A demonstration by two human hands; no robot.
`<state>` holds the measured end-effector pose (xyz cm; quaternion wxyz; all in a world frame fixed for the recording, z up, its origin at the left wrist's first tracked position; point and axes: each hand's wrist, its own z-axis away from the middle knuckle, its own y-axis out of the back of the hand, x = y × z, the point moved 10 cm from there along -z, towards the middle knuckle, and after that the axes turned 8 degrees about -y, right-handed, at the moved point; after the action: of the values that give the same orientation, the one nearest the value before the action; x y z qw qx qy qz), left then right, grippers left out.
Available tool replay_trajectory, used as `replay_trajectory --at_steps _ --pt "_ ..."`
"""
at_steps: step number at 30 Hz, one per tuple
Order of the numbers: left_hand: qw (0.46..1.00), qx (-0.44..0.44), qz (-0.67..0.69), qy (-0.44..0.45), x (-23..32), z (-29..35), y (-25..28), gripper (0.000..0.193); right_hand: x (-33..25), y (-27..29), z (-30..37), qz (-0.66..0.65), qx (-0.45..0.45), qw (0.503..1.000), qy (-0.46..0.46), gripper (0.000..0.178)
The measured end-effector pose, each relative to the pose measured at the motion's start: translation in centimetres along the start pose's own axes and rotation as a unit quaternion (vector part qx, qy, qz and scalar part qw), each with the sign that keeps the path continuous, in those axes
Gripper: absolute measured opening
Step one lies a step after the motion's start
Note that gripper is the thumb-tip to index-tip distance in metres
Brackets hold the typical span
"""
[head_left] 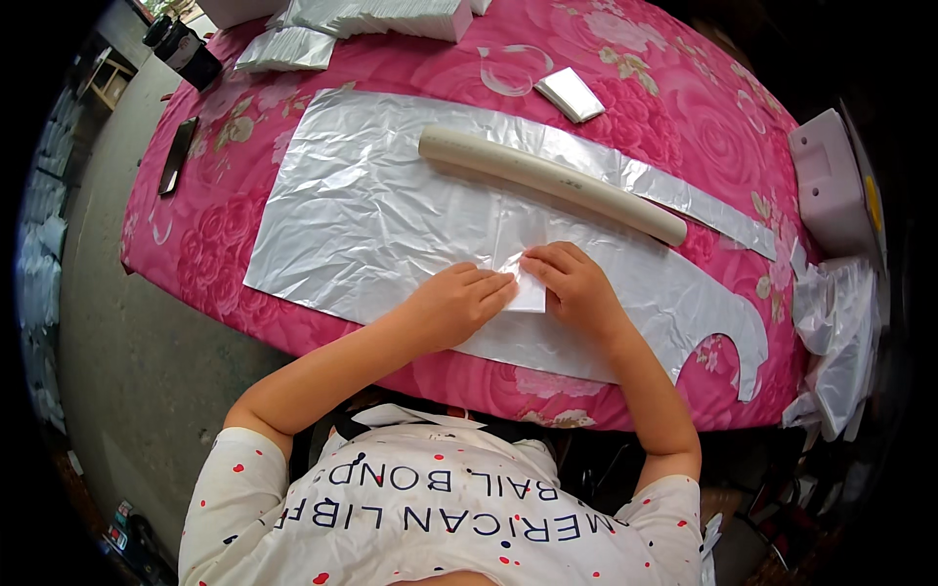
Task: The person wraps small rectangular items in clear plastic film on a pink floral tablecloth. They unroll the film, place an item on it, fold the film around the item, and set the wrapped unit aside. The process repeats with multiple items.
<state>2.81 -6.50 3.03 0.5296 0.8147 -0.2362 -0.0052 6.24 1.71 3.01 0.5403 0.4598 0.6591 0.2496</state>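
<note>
A small folded white plastic bag [529,294] lies between my hands, on top of a large white plastic bag spread flat. My left hand [461,305] presses its closed fingers on the folded bag's left edge. At the upper right edge of the folded piece, the fingers of my right hand [575,285] are bent and pinched together on it. The large plastic bag [342,205] is creased, with two long handle strips reaching right. Across it, beyond my hands, rests a beige tube [547,181]. My fingers hide part of the folded bag.
A small folded packet [570,95] lies beyond the tube. Stacks of folded white bags [391,18] stand at the far edge, near a dark bottle [183,51]. A phone [178,156] is at left. At right are a white box [826,176] and hanging plastic bags [835,332].
</note>
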Motion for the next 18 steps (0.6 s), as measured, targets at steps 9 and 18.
replay_trajectory --at_steps 9,18 --pt "0.994 -0.004 0.109 0.019 1.1 3.1 -0.2 0.053 -3.0 -0.4 3.4 -0.089 0.007 0.995 -0.043 0.029" --pt "0.921 -0.017 0.195 0.337 -4.5 2.5 -1.8 0.055 3.9 -1.9 4.5 -0.254 -0.005 0.862 -0.439 0.018"
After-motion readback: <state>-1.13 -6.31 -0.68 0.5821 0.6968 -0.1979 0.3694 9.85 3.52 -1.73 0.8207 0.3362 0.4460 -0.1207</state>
